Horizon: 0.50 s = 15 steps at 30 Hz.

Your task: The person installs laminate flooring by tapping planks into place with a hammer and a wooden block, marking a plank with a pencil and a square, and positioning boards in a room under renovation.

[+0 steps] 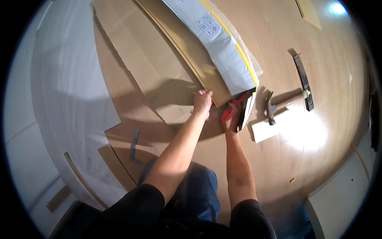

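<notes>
A long wood-look floor plank lies along an opened cardboard package with a pale printed flap and a yellow stripe. At the plank's near corner, my left hand is closed, its fingertips pinching the edge. Just right of it, my right hand is closed around a slim red pencil-like stick, beside the plank's near end. Part of that hand is in shadow next to the package's dark open end. The stick's tip is hard to make out.
Flat brown cardboard lies left of the plank. A claw hammer rests to the right, by a black metal bar and a pale offcut. Near my knees is a grey metal strip. White sheeting covers the left side.
</notes>
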Each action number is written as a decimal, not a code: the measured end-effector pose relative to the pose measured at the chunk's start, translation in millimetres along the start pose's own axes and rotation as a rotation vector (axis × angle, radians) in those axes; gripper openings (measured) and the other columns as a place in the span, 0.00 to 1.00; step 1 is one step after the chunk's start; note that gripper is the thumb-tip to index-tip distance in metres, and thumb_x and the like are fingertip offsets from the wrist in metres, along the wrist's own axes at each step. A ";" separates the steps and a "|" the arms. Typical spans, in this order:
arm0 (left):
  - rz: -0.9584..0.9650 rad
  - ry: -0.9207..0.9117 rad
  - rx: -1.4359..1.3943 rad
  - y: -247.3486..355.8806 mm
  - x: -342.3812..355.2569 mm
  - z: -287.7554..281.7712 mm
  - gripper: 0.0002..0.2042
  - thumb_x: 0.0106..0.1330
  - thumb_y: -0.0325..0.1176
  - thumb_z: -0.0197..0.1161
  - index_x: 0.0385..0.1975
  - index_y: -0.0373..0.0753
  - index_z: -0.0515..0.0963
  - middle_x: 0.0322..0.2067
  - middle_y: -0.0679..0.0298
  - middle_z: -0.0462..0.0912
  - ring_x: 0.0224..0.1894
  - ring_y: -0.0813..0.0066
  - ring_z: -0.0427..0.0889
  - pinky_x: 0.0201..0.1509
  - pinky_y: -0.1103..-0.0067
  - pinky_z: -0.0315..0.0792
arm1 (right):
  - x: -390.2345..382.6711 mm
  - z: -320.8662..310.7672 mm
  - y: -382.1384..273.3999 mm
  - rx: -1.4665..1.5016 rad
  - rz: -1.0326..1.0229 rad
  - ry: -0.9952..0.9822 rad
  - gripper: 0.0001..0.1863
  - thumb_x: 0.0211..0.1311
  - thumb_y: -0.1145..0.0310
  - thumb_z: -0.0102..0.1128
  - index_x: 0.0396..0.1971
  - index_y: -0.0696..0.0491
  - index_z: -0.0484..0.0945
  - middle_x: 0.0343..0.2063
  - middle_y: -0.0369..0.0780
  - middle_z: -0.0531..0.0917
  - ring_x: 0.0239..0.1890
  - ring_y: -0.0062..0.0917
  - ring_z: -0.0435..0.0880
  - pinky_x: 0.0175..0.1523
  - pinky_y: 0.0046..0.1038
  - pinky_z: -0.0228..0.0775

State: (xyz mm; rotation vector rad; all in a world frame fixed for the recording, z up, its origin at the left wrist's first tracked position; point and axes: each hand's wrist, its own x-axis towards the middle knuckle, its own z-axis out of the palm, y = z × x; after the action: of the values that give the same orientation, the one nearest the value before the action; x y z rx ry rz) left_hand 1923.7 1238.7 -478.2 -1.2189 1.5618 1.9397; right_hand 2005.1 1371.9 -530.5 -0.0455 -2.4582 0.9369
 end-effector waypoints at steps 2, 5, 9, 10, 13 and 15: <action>-0.006 -0.038 -0.064 1.4 -2.8 1.0 0.08 0.65 0.28 0.60 0.23 0.41 0.71 0.21 0.71 0.71 0.21 0.82 0.66 0.25 0.76 0.63 | 0.8 -2.1 1.4 -0.023 -0.024 -0.055 0.16 0.58 0.75 0.63 0.46 0.54 0.75 0.46 0.49 0.78 0.49 0.47 0.79 0.54 0.43 0.72; -0.141 -0.042 -0.089 27.4 -17.6 9.2 0.10 0.62 0.22 0.58 0.21 0.43 0.68 0.23 0.70 0.70 0.24 0.79 0.68 0.30 0.78 0.68 | 7.0 0.4 1.5 -0.004 -0.068 -0.020 0.14 0.59 0.75 0.66 0.45 0.55 0.75 0.43 0.51 0.79 0.45 0.47 0.80 0.51 0.40 0.74; -0.185 -0.249 -0.021 22.1 7.2 -24.9 0.07 0.57 0.21 0.55 0.24 0.44 0.73 0.29 0.68 0.76 0.34 0.74 0.74 0.54 0.66 0.73 | 4.5 2.4 -9.2 0.034 0.037 -0.109 0.14 0.59 0.75 0.67 0.44 0.55 0.75 0.44 0.52 0.79 0.46 0.48 0.81 0.51 0.41 0.75; -0.201 -0.280 0.050 24.3 9.2 -23.4 0.05 0.57 0.22 0.56 0.26 0.43 0.74 0.30 0.68 0.77 0.37 0.73 0.76 0.56 0.64 0.72 | 2.0 3.5 -4.9 0.055 0.072 -0.116 0.14 0.59 0.75 0.67 0.44 0.55 0.75 0.44 0.52 0.79 0.46 0.49 0.81 0.52 0.42 0.75; -0.295 -0.255 0.079 38.3 2.1 -21.2 0.04 0.59 0.24 0.56 0.28 0.43 0.75 0.31 0.68 0.78 0.39 0.73 0.77 0.58 0.62 0.71 | 1.3 6.0 1.3 0.043 -0.004 -0.033 0.15 0.59 0.74 0.68 0.44 0.56 0.75 0.45 0.53 0.79 0.46 0.49 0.81 0.52 0.42 0.75; -0.314 -0.293 0.088 35.6 15.1 -29.5 0.03 0.65 0.29 0.64 0.30 0.46 0.77 0.32 0.70 0.79 0.37 0.78 0.78 0.48 0.73 0.76 | 0.6 3.3 0.7 0.046 0.032 -0.064 0.14 0.59 0.75 0.67 0.44 0.56 0.75 0.46 0.53 0.80 0.47 0.49 0.81 0.53 0.42 0.75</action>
State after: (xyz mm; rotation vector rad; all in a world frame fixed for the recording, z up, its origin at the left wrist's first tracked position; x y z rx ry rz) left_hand 1900.8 1196.7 -469.2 -1.0191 1.2138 1.7353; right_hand 2003.0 1370.5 -532.8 -0.0392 -2.5002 1.0234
